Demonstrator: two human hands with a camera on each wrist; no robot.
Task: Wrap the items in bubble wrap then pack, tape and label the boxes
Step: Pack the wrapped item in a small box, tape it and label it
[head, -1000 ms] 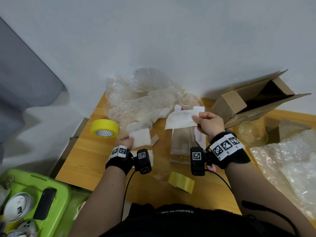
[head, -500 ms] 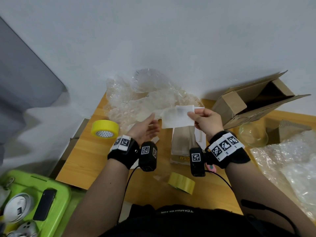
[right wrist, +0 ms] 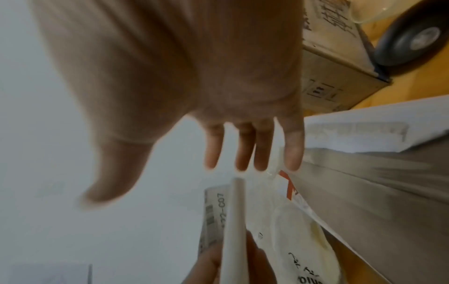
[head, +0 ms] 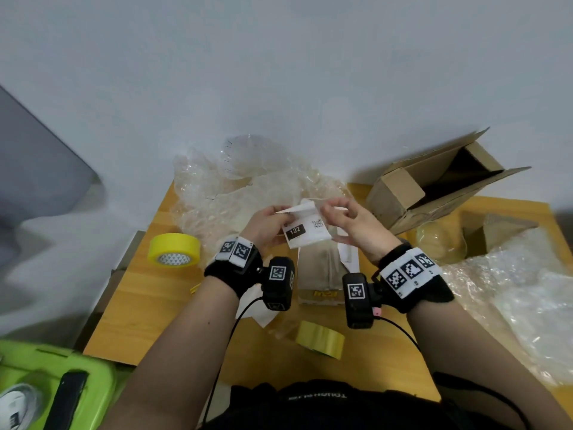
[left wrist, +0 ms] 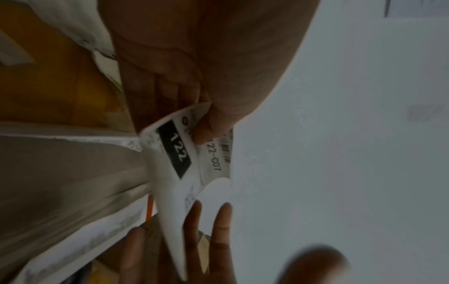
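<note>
A white shipping label point(head: 305, 232) with a black "122" patch and a QR code is held up above a small closed brown box point(head: 316, 271) on the wooden table point(head: 148, 305). My left hand point(head: 283, 217) pinches the label's left edge between thumb and fingers; the left wrist view shows the thumb point(left wrist: 206, 123) on the label point(left wrist: 175, 151). My right hand point(head: 333, 209) is at the label's upper right corner, where a layer curls away. The right wrist view shows its fingers point(right wrist: 243, 153) straight with the thumb spread, just off the label point(right wrist: 233, 221).
A heap of bubble wrap point(head: 248, 187) lies at the table's back, more bubble wrap point(head: 527, 299) at the right. An open cardboard box point(head: 434, 193) lies on its side beside a glass bowl point(head: 440, 243). Yellow tape roll point(head: 173, 249) left, pale tape roll point(head: 319, 338) near me.
My left hand has left the paper scrap on the table and come up to pinch the label. The label now shows its printed side. My right hand has loosened its hold on it.
</note>
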